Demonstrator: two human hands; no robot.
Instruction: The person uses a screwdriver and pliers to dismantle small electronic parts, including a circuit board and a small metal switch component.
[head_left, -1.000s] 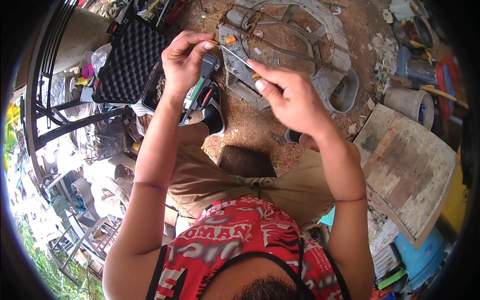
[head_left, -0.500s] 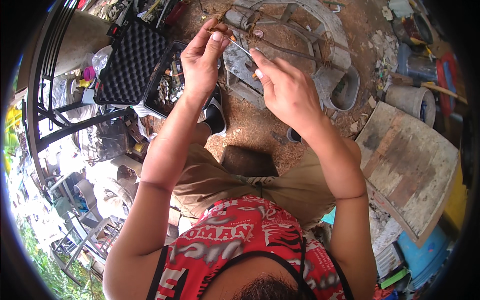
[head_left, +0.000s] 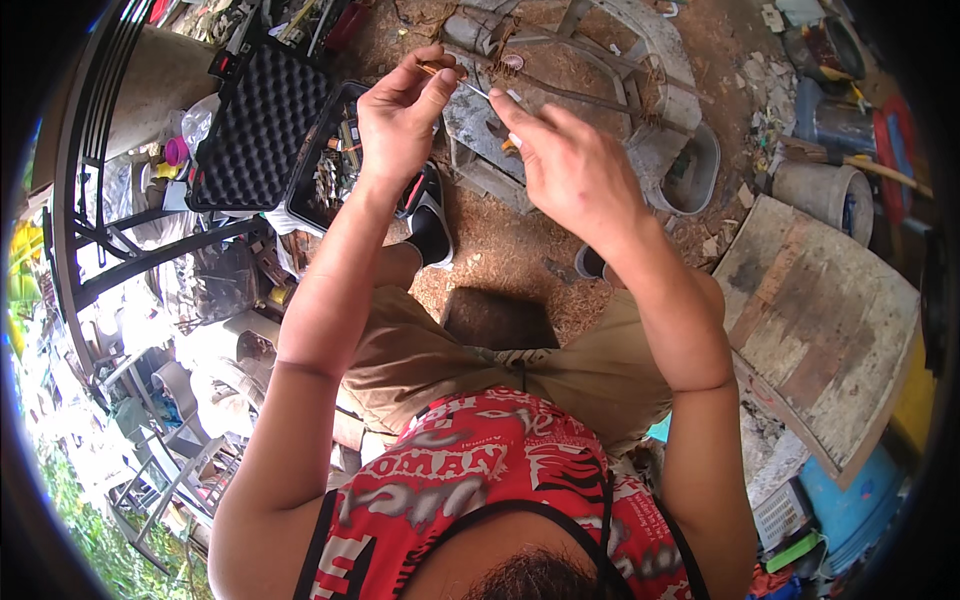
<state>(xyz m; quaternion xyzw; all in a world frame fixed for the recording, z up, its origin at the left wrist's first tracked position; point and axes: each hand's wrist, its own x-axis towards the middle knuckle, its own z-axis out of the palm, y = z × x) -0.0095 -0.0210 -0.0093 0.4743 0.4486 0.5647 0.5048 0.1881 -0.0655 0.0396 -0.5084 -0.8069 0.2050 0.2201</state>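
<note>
My left hand point(head_left: 398, 120) is raised at the upper middle, its thumb and fingers pinched on a small orange-brown piece point(head_left: 430, 69), mostly covered by the fingers. To its right, my right hand point(head_left: 575, 170) is closed around a thin-shafted metal tool point(head_left: 475, 90). The index finger stretches along this tool, and an orange part of its handle shows below the fingers. The tip of the shaft reaches the piece at my left fingertips. Whether the tool is a screwdriver or a narrow blade cannot be made out.
An open black case point(head_left: 265, 130) with foam lining and small metal parts lies beyond my left forearm. A worn grey frame point(head_left: 480, 150) with rods stands ahead on the dirt floor. At right are a weathered wooden board point(head_left: 815, 320), a grey bucket point(head_left: 830, 195) and a blue container point(head_left: 850, 510).
Both hands have shifted slightly; the right hand has moved a little left, nearer the left one. The metal shaft stays against the small piece.
</note>
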